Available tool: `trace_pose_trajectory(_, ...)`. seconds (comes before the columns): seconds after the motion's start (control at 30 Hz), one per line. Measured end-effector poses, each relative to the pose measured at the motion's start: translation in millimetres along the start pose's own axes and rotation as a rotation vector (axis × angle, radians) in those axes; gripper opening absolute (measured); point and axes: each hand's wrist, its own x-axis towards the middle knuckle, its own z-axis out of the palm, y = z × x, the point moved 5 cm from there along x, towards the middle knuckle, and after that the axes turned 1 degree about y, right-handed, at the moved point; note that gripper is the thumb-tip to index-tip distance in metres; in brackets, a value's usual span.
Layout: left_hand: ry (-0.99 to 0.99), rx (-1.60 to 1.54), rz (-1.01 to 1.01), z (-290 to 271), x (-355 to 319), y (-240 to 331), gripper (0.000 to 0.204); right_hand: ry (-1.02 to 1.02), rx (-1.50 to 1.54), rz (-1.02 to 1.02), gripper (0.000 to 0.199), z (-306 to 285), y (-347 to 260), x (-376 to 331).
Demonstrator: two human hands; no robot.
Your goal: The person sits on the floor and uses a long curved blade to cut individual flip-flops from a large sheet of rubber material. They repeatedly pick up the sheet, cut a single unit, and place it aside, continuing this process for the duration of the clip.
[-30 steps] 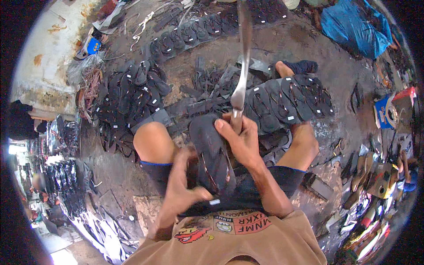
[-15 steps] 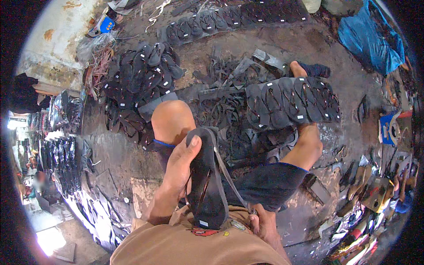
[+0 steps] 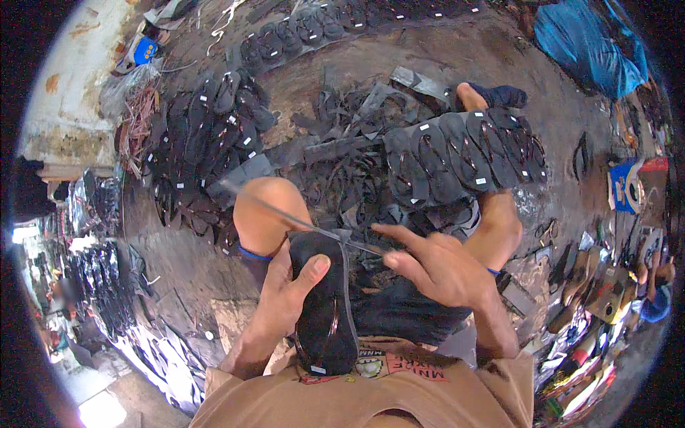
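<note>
My left hand (image 3: 289, 289) is closed round a black flip-flop (image 3: 322, 307), thumb on top and the fingers mostly hidden beneath. The flip-flop stands lengthwise before my chest, its shiny dark strap and a small white label at the near end. My right hand (image 3: 442, 267), to its right, has the index finger stretched out. Between its thumb and fingers sits the end of a long thin grey strip (image 3: 292, 218), which slants across the far end of the flip-flop toward my knee. The strip's far end is blurred; whether it is rubber or a blade I cannot tell.
A heap of black flip-flops (image 3: 203, 128) lies at the left. Dark offcuts (image 3: 349, 167) cover the middle floor, beside a sheet of flip-flops (image 3: 457, 157) over my right leg. Another row (image 3: 314, 28) lies at the back. Scissors (image 3: 548, 232) and a blue bag (image 3: 596, 50) are at the right.
My right hand has risen from near my waist to beside the flip-flop's far end. The grey strip now slants leftward across it instead of down to my right hand. The flip-flop has shifted slightly nearer.
</note>
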Motion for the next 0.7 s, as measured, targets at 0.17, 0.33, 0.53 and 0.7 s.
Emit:
trace_pose_trajectory(0.17,-0.143,0.178,-0.018,6.7,6.0,10.3,0.05,0.036,0.05,-0.182,0.061,-19.9,-19.8,39.5)
trace_pose_trajectory(0.33,-0.245,0.696,0.281,48.1,-20.5,34.9,0.055,0.394,0.393,-0.316,0.056,-15.6,20.4,59.3)
trace_pose_trajectory(0.53,0.114,-0.273,0.454,-0.9,18.5,54.0,0.04,1.123,0.41,0.196,0.048,-35.2,104.2,-58.4)
trace_pose_trajectory(0.7,-0.054,-0.752,0.105,43.4,16.9,7.6,0.03,0.901,0.495,-0.069,0.034,68.6,81.7,-93.5)
